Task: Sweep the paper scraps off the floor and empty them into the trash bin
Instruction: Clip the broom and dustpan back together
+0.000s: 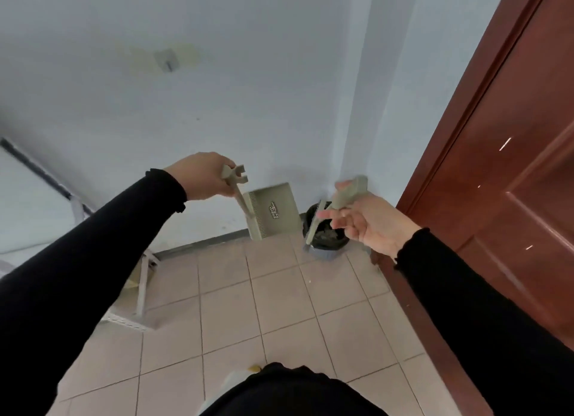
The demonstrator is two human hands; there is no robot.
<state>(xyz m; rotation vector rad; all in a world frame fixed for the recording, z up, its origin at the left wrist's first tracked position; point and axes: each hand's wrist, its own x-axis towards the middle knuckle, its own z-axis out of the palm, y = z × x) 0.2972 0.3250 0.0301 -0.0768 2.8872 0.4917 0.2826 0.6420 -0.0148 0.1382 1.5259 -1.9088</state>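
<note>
Past black sleeves (93, 260), left fingers (214, 161) clamp the dustpan (273, 210), right fingers (348, 223) the blurred broom (341, 198) (bin (337, 243) half-hidden).

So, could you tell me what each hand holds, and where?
Left hand: dustpan, by its handle's top end. Right hand: broom, by its handle's top end.

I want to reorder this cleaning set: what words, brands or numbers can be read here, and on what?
A dark printed mark on the dustpan: too blurred to read.
On the broom, trash bin and door: no text visible.
</note>
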